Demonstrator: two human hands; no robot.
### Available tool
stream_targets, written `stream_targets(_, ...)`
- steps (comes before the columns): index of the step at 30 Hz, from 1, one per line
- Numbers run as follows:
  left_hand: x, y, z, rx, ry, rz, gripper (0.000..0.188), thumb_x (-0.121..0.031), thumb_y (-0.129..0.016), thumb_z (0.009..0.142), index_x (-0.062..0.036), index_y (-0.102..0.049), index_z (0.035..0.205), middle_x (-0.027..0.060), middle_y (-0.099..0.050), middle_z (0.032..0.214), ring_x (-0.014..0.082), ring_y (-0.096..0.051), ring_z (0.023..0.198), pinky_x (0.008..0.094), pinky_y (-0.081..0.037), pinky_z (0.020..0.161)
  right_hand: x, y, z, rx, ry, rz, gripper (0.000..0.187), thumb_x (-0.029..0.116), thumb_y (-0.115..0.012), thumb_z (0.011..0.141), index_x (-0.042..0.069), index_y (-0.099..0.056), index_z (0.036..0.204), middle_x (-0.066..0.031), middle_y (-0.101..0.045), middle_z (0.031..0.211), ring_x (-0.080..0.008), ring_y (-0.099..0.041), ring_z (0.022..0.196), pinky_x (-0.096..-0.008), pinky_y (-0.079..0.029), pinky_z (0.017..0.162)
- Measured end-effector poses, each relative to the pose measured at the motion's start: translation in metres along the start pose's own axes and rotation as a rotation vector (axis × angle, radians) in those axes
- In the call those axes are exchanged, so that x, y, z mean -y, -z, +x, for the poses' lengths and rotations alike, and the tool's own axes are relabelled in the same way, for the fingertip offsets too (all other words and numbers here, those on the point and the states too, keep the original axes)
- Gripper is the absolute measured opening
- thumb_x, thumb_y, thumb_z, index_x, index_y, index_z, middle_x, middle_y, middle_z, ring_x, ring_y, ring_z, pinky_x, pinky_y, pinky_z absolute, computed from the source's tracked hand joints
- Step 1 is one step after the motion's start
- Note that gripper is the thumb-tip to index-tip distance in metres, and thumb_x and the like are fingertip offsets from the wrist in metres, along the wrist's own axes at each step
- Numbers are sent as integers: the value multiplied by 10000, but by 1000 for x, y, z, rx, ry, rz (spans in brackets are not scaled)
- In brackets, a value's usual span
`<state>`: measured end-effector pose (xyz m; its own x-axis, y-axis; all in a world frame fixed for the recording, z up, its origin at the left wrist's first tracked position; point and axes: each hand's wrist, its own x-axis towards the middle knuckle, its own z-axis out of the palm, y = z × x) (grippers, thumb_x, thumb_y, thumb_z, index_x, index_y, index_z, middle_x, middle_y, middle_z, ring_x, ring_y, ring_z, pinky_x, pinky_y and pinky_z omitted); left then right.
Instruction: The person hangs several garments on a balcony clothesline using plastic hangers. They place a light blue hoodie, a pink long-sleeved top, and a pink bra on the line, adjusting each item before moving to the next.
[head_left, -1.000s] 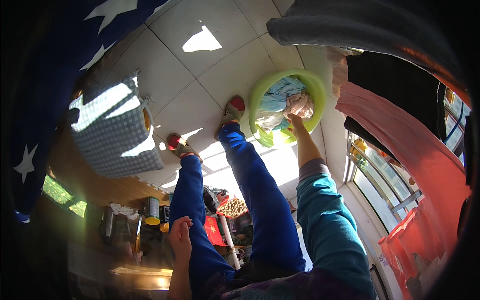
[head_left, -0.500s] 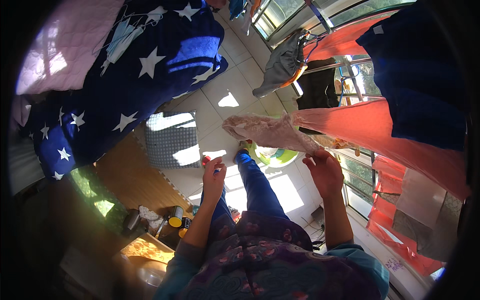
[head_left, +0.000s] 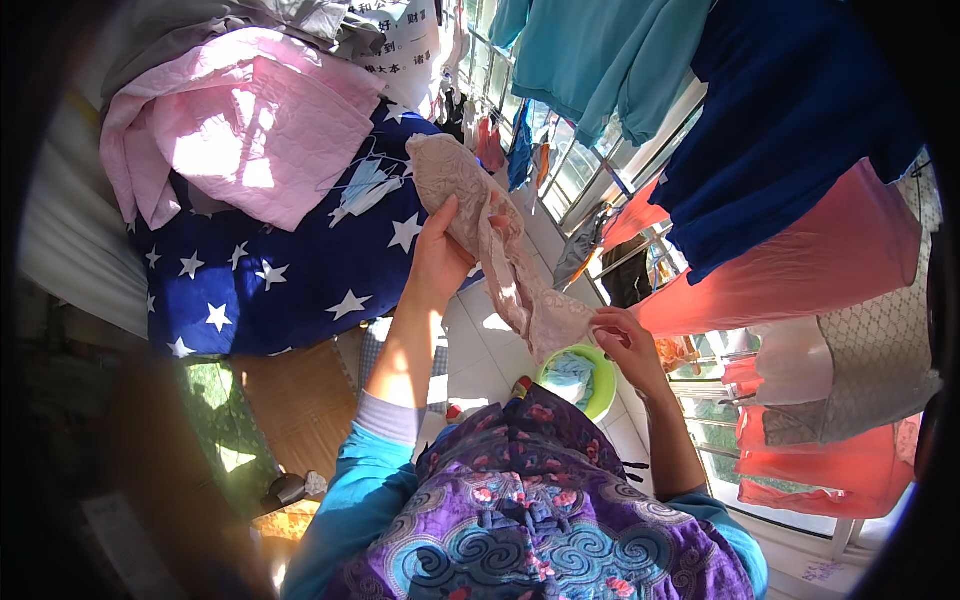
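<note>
A pinkish-beige lace bra [head_left: 510,265] is stretched slantwise in front of me, one cup up at the left and the other low at the right. My left hand [head_left: 440,250] is closed around the upper cup, thumb across the lace. At the lower right end, my right hand [head_left: 630,350] pinches the bra's edge between thumb and fingers. Below it on the floor stands a lime-green basin [head_left: 602,385], with light blue wet-looking cloth [head_left: 570,376] inside.
To the left, a navy star-patterned cover [head_left: 290,315] carries a pink quilted cloth [head_left: 250,130] and face masks [head_left: 370,185] on a hanger. Along the windows at right hang a teal top [head_left: 600,60], a navy garment [head_left: 780,130] and coral cloth [head_left: 790,260].
The bra, held only by my right hand before, is now gripped by my left hand too and spread out higher. My view has shifted, showing more hanging clothes.
</note>
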<state>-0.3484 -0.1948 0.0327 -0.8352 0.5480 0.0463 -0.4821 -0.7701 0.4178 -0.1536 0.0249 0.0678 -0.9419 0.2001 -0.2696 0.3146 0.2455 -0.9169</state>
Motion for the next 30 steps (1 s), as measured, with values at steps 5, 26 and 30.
stream_targets(5,20,-57,-10,44,-51,260,469,-273,-485,865,2,-377,1229,190,-505,1142,347,-535,1015,463,-458,833,26,-35,41,-80,587,-112,401,198,-648,770,43,-519,1116,-95,-474,1185,-169,-515,1016,-277,-443,768)
stream_targets(26,50,-48,52,-46,-181,122,519,-471,-513,836,-14,-526,1081,105,-585,1030,232,-509,1039,355,-393,910,71,17,204,455,243,730,190,144,-555,855,48,-464,990,-29,-565,863,-85,-566,769,-224,-468,688)
stream_targets(30,34,-46,67,-193,-31,807,340,-288,-562,857,-21,-525,1065,66,-602,922,127,-573,856,254,-463,762,77,13,228,470,161,686,408,134,-583,829,24,-386,1169,-70,-561,962,-122,-578,830,-252,-478,725)
